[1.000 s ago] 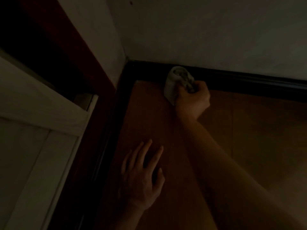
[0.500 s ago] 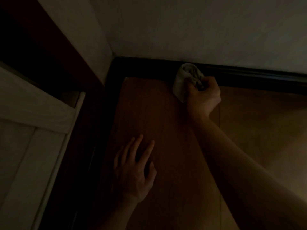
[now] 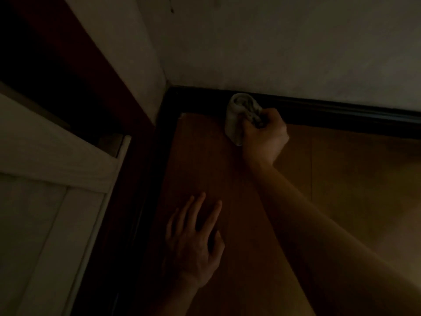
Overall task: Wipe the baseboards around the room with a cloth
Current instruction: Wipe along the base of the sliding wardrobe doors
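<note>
Dim corner [image 3: 169, 86]: right hand [image 3: 264, 137] grip clamped on bunched pale cloth [image 3: 234, 117]; left hand [image 3: 193, 242] splayed.

Dim room, my right hand [image 3: 264, 135] gripping a bunched pale cloth [image 3: 235, 115] at 1 o'clock, cloth against the dark baseboard [image 3: 341, 112], my left hand [image 3: 193, 242] at 6 o'clock, fingers spread flat on the wood floor [image 3: 353, 179], white panel [image 3: 45, 213] at 8 o'clock.

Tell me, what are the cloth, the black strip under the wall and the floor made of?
The cloth looks like soft fabric: pale and bunched in folds. The baseboard is probably glossy painted wood, maybe plastic: black with a thin shine. The floor seems wood or laminate: brown with straight plank seams.
</note>
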Demonstrator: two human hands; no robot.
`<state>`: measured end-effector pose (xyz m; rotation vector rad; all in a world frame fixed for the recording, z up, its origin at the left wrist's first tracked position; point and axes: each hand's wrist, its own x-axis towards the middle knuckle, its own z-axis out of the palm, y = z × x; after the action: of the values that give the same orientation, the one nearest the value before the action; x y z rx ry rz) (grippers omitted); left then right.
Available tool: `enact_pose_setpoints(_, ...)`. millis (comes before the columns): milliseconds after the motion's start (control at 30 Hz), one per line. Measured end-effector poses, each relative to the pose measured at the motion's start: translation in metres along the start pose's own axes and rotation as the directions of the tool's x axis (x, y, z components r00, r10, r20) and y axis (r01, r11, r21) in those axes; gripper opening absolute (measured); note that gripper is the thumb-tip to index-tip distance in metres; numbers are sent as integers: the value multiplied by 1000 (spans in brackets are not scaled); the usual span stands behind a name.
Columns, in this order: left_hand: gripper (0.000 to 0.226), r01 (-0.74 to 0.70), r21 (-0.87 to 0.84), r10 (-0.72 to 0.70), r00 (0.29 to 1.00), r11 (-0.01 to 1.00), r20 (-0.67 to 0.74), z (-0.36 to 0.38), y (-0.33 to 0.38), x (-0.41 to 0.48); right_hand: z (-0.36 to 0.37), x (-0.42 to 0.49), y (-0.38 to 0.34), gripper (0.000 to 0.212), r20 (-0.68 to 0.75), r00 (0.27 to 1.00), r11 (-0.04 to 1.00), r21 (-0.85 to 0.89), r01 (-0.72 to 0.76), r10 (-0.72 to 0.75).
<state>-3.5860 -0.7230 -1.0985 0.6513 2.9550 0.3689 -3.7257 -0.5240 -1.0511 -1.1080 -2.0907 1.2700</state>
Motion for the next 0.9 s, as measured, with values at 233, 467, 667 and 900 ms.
enact_pose_setpoints(233,63,4,30,-5,1000,1000,5,-3,-1,1,36,-19,-19,15,58,997,999,23,-44,42)
enact_pose_setpoints(467,63,1,2,-1,1000,1000,-5,0,-2,-1,9,-5,-3,15,-24,997,997,33,-72,73)
enact_pose_setpoints(667,63,2,-41,-3,999,999,-38,3,-2,0,-20,10,15,28,-74,997,999,32,-19,21)
enact_pose_setpoints(900,64,4,-15,-4,1000,1000,-14,3,-4,-1,-30,17,14,33,72,997,995,92,25,-32)
